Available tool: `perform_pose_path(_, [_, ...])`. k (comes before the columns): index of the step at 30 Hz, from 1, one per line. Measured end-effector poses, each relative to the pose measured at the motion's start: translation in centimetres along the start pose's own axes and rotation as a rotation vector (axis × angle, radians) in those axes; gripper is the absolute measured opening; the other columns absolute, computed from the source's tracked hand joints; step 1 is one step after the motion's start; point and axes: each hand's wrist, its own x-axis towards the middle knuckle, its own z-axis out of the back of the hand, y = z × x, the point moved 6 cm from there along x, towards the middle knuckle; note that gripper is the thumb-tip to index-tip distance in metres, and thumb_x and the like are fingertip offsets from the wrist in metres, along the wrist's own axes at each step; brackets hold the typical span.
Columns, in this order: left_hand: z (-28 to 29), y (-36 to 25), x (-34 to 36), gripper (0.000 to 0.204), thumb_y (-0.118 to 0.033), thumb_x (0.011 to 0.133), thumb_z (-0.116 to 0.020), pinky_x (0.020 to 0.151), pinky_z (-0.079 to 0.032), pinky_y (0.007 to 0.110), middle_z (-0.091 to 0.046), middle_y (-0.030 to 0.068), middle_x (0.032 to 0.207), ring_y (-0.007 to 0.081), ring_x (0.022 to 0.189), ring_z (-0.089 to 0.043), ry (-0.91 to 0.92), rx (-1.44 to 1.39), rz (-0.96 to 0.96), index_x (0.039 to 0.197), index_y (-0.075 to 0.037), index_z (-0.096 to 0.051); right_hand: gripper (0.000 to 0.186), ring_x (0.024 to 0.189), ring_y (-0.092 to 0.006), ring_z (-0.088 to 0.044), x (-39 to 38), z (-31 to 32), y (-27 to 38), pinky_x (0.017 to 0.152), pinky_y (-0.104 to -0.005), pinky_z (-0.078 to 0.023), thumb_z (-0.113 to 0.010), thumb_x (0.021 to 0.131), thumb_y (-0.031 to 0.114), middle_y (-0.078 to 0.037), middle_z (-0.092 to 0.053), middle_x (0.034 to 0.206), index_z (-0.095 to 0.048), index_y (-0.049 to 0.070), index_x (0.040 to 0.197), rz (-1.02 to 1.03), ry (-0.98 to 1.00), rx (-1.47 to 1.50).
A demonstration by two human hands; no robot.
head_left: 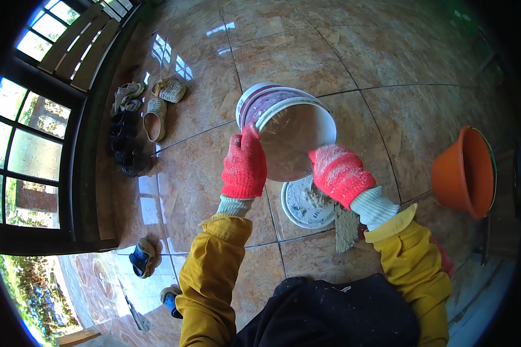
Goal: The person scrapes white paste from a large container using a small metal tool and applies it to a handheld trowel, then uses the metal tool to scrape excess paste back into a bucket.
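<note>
A white-rimmed plastic bucket [328, 124] with purple-and-white sides is tilted, its mouth facing me and its inside brownish with smears near the rim. My left hand [245, 165], in a red-coated glove, grips the rim on the left. At the lower right of the mouth is my gloved right hand [342, 174], dusted with pale powder. Its fingers are curled and slightly blurred; what they hold, if anything, is hidden. Beneath the hands, a round white lid [298, 211] smeared with grey paste lies on the floor. A paste-coated flat blade [346, 231] lies beside it, partly covered by my right hand.
An orange bucket [448, 170] with a thin handle stands at the right on the brown tiled floor [283, 52]. Several shoes [155, 118] are lined up by the windows at the left. Two blue clogs [142, 258] lie nearer, at the lower left.
</note>
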Motion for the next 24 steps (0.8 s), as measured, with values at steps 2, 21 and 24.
perform_pose_path(2, [0.2,0.2,-0.2,0.028,-0.026,0.092,-0.041,0.067,-0.048,0.048,-0.056,0.0179,0.099,0.0422,0.082,-0.058,-0.008,0.033,-0.034,0.119,-0.018,-0.048,0.015,0.077,-0.0335,-0.063,-0.5,1.3,2.5,0.066,-0.0436,-0.050,-0.052,0.077,0.015,-0.016,-0.064,0.081,-0.063,0.008,0.086,0.157,-0.128,0.100])
perform_pose_path(21, [0.2,-1.1,0.5,0.028,-0.031,0.095,-0.036,0.070,-0.047,0.048,-0.054,0.0195,0.100,0.0429,0.085,-0.057,-0.009,0.019,-0.065,0.116,-0.015,-0.045,0.018,0.079,-0.0326,-0.061,-2.1,-1.4,2.7,0.064,-0.0447,-0.049,-0.052,0.078,0.020,-0.016,-0.063,0.083,-0.062,0.007,0.086,0.102,0.047,0.124])
perform_pose_path(24, [0.3,-2.5,1.2,0.027,-0.032,0.095,-0.035,0.070,-0.047,0.049,-0.054,0.0202,0.099,0.0437,0.085,-0.056,0.020,-0.007,-0.045,0.112,-0.014,-0.046,0.019,0.080,-0.0329,-0.060,-1.2,0.2,1.0,0.066,-0.0453,-0.049,-0.052,0.079,0.018,-0.015,-0.062,0.084,-0.061,0.009,0.092,0.019,0.165,-0.048])
